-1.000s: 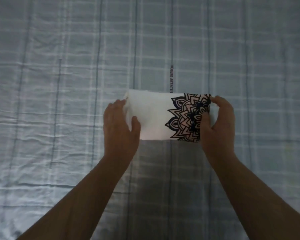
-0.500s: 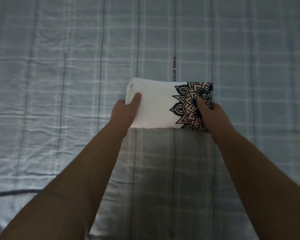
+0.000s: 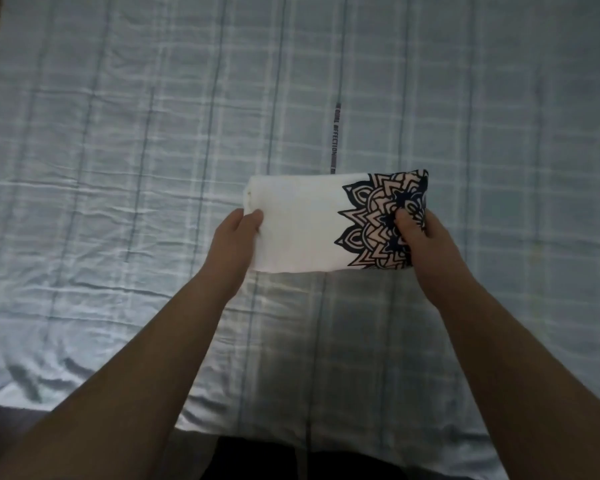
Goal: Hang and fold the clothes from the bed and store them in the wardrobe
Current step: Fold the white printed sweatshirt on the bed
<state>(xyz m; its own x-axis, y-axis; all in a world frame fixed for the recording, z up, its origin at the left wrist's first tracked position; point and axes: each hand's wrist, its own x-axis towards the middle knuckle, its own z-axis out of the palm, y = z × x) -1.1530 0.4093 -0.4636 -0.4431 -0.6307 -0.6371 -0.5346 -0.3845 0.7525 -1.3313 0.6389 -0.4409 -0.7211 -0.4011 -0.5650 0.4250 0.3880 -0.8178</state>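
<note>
Above the bed [image 3: 118, 168], both hands [image 3: 238, 237] [image 3: 423, 240] pinch the folded garment [image 3: 302, 223] between them.

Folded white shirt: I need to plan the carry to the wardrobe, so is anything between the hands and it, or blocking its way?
Nothing separates them: the left hand and right hand already grip the folded white shirt. The wardrobe is out of view.

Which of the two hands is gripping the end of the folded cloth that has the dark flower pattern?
The right hand: its thumb presses on the mandala print of the folded white garment, while the left hand holds the plain white end.
</note>
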